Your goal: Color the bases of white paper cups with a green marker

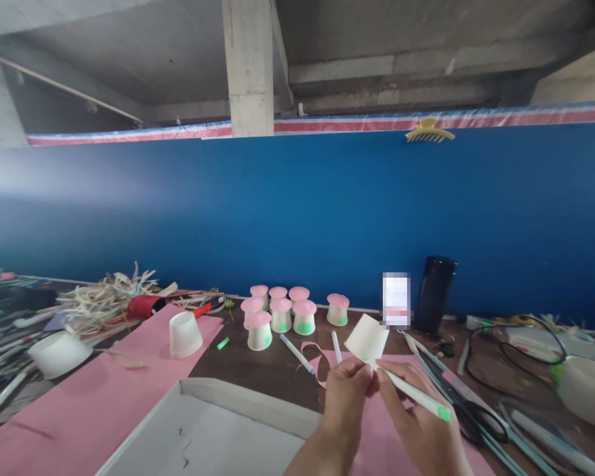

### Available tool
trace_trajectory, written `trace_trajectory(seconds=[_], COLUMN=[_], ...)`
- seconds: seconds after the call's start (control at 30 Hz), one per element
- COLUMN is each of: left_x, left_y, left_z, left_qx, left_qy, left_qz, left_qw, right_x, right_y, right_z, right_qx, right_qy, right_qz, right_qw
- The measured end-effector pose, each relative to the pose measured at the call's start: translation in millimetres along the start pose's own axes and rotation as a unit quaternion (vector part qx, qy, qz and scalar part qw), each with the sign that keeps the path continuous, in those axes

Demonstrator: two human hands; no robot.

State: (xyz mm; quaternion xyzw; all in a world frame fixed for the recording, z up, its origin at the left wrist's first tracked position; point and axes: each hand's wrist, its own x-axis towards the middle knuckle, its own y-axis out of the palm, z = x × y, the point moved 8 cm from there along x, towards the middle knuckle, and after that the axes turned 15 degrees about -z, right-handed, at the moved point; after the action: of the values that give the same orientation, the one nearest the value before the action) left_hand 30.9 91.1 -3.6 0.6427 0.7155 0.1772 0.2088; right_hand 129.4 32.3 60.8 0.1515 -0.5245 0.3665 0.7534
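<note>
My left hand [346,390] pinches the rim of a small white paper cup [365,337], which is tipped over in front of me. In my right hand [419,423] is a white marker pen [412,391] with a green end, its tip up against the cup near my left fingers. A trace of green shows on the cup there; the tip itself is hidden. Beyond my hands stand several upside-down cups [281,320] with pink paper discs on top and green patches on their sides. One more such cup [338,312] stands apart, nearer the cup I hold.
White markers [297,354] and a green cap [223,344] lie on the dark table. Pink paper [143,370] bears a plain cup [184,336]. A white box lid [242,403] is in front. Scissors [476,420], a phone [396,301] and a black cylinder [435,294] stand or lie right.
</note>
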Motion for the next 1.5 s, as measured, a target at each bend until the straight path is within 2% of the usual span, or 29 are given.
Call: trace_trajectory(seconds=[0.57,0.77,0.9,1.13,1.37,1.5], left_x=[4,0,-3,5,5,6], left_y=[1.1,-1.4,1.1,-4.5,-1.1,-0.8], left_z=[11,4,0,10,12,12], left_qx=[-0.039,-0.014,-0.015,0.0,-0.028,-0.036], left_qy=[-0.046,-0.025,-0.031,-0.025,-0.045,-0.038], left_qz=[0.002,-0.022,-0.016,-0.008,-0.009,0.003], left_qw=[0.998,0.999,0.999,1.0,0.999,0.999], right_x=[0,-1,0,-2,0,-1], right_y=[-1,1,-3,1,-2,2], right_z=[1,-2,-2,-3,-1,-2], right_qx=[-0.02,-0.022,-0.037,-0.021,-0.033,-0.02], right_qy=[-0.015,-0.003,-0.009,0.009,-0.003,0.016], right_qz=[-0.005,-0.001,-0.019,0.001,-0.031,-0.001], right_qw=[1.0,1.0,0.999,1.0,0.999,1.0])
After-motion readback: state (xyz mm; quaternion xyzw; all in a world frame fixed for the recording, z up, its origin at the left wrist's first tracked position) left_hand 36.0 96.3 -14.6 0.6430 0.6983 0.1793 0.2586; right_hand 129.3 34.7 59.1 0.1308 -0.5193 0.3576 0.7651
